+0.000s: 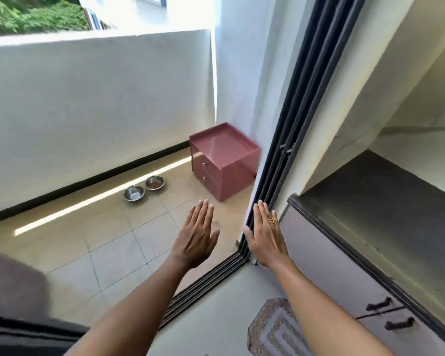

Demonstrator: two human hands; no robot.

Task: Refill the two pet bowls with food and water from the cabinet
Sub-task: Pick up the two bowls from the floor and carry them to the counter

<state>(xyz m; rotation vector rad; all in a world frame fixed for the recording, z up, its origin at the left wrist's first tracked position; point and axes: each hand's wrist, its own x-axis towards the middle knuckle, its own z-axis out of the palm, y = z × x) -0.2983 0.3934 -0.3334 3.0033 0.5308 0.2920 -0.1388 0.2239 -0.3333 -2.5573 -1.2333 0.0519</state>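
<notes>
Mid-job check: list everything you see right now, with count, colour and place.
pet bowls: two, steel, balcony floor beside cabinet; farther one holds brown food, nearer one looks empty
cabinet: one, pink, two drawers, balcony corner
sliding door frame: one, black, right of the opening
counter: one, dark top, indoors at right
cupboard handles: two, black, below counter
doormat: one, brown-grey, indoor floor
left hand: open, empty, over the tiles
right hand: open, gold ring, flat against door frame

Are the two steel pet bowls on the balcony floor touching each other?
Cannot tell. In the head view the empty bowl and the bowl with kibble sit rim to rim, too small to show contact or gap.
</notes>
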